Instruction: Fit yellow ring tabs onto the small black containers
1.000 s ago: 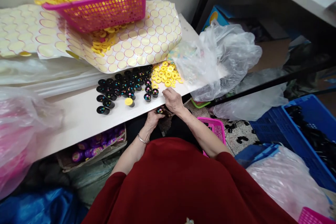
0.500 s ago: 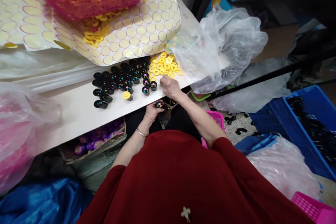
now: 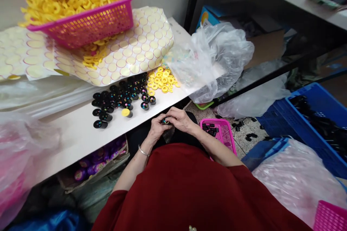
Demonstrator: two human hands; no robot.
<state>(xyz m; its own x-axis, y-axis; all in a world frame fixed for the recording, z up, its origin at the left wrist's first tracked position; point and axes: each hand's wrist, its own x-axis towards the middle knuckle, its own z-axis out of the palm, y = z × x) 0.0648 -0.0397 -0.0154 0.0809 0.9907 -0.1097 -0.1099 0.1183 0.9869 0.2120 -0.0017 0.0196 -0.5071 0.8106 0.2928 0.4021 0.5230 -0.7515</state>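
My left hand (image 3: 157, 127) is closed around a small black cup (image 3: 165, 121) with coloured bits in its mouth, held over my lap at the table's front edge. Bent over the cup's top, the fingers of my right hand (image 3: 181, 119) are pinched together; whatever they hold is hidden. On the table, several similar black cups (image 3: 119, 95) stand or lie in a cluster, some showing coloured bits. One cup wears a yellow top (image 3: 126, 112). Beside the cluster lies a pile of small yellow rings (image 3: 162, 80).
A pink basket (image 3: 92, 25) heaped with yellow pieces stands on sheets of round stickers (image 3: 141, 48). Clear plastic bags (image 3: 225, 57) lie at the table's right end. Below right are a pink basket (image 3: 225, 130) with black pieces and a blue crate (image 3: 282, 122).
My right hand has left the edge of the yellow rings and come down to the black cup in my left hand. The camera view has tilted upward.
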